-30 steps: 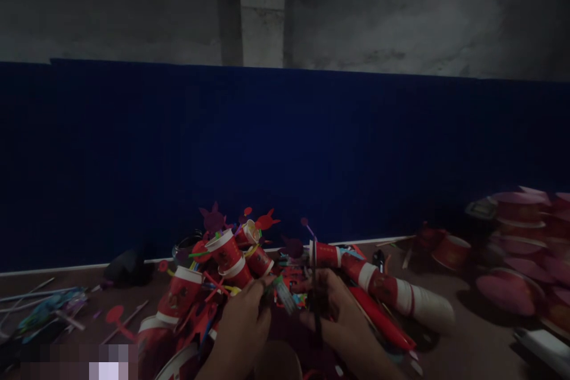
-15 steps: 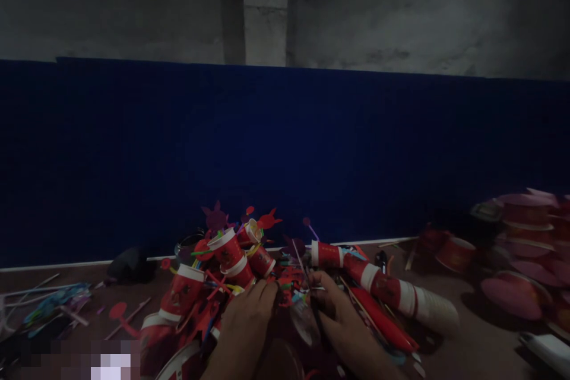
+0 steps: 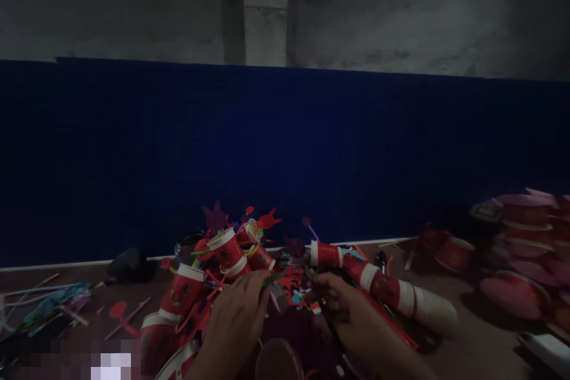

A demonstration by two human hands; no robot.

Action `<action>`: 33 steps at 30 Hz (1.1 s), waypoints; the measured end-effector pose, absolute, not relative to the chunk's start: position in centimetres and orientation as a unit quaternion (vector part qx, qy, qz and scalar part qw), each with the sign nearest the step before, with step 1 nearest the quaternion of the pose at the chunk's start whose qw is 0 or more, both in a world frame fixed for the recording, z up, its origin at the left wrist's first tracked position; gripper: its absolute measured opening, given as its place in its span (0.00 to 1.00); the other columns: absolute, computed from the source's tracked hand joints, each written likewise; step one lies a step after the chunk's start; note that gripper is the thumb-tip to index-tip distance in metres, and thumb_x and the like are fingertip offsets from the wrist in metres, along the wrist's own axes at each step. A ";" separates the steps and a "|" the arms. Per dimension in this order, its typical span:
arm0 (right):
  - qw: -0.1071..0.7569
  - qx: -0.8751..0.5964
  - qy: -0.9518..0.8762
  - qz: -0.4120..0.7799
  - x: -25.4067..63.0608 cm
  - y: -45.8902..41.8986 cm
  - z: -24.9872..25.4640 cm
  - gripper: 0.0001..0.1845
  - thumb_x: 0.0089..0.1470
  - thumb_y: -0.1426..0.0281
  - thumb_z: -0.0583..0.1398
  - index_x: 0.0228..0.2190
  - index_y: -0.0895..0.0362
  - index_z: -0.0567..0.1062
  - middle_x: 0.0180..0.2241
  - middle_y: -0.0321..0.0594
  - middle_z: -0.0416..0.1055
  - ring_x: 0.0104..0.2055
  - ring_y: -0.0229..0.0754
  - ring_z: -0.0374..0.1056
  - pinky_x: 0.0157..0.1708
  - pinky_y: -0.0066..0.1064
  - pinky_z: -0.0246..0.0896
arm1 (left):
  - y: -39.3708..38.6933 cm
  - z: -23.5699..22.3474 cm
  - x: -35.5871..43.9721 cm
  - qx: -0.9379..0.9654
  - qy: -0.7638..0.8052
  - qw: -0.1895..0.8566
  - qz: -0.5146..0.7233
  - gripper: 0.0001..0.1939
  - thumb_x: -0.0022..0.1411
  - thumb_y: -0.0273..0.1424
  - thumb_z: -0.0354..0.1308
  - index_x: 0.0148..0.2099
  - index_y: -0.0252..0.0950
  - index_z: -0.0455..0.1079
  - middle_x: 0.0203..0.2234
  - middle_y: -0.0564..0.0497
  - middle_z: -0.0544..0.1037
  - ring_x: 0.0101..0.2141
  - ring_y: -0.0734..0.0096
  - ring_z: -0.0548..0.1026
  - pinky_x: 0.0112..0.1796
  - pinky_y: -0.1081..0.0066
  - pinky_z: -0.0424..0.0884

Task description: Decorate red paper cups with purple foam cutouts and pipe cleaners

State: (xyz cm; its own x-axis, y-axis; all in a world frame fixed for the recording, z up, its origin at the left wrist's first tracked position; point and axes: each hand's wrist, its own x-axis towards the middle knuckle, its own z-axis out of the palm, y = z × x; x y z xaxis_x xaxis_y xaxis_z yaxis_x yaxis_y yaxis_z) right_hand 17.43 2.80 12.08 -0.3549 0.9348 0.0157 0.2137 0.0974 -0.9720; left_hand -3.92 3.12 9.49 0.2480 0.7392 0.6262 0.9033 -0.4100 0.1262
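Note:
Fingers bent together, my left hand point(image 3: 236, 309) pinches a small pale piece with a green edge point(image 3: 279, 297); blur hides its kind. My right hand point(image 3: 345, 312) is closed around dark scissors, mostly covered by the fingers. The hands are a short way apart, over a dark purple sheet and red paper scraps point(image 3: 294, 279). Left of them stand decorated red paper cups point(image 3: 225, 252) with straws and cut-out shapes. A row of nested red and white paper cups point(image 3: 378, 282) lies beside my right hand. A round lid-like top point(image 3: 279, 361) shows in front.
Blue panel point(image 3: 285, 148) closes off the back. Straws and a bluish bundle point(image 3: 57, 303) lie at the left, near a black lump point(image 3: 129, 264). More red cups and pink discs point(image 3: 512, 297) pile up at the right, above a white box-like object point(image 3: 547, 350).
The thin blade that pointed up from my right hand no longer shows. A clear piece between the hands has shifted left, towards my left fingers. My hands have moved slightly apart.

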 end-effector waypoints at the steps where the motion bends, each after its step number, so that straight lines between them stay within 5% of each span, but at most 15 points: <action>1: 0.337 -0.449 -0.671 0.483 17.9 3.0 12.1 0.21 0.43 0.77 0.57 0.42 0.53 0.68 0.32 0.35 0.73 0.37 0.41 0.70 0.38 0.31 0.64 | 3.2 9.6 -4.1 -0.778 -0.527 0.129 -0.315 0.11 0.63 0.29 0.44 0.45 0.39 0.64 0.38 0.49 0.78 0.36 0.65 0.77 0.34 0.65 0.73; 10: 0.208 -0.471 -0.807 0.289 20.7 3.8 12.2 0.24 0.35 0.78 0.58 0.38 0.51 0.73 0.41 0.36 0.72 0.42 0.43 0.66 0.42 0.30 0.61 | 3.6 9.9 -4.8 -0.816 -0.510 0.068 -0.265 0.16 0.61 0.23 0.44 0.48 0.41 0.64 0.40 0.48 0.73 0.40 0.63 0.71 0.39 0.63 0.69; 33: 0.185 -0.373 -0.856 0.308 19.2 4.2 12.8 0.29 0.36 0.82 0.53 0.40 0.49 0.77 0.35 0.32 0.76 0.36 0.38 0.68 0.36 0.25 0.59 | 3.9 9.9 -4.7 -0.867 -0.424 0.049 -0.259 0.19 0.56 0.18 0.47 0.45 0.42 0.69 0.35 0.49 0.71 0.36 0.66 0.68 0.35 0.66 0.67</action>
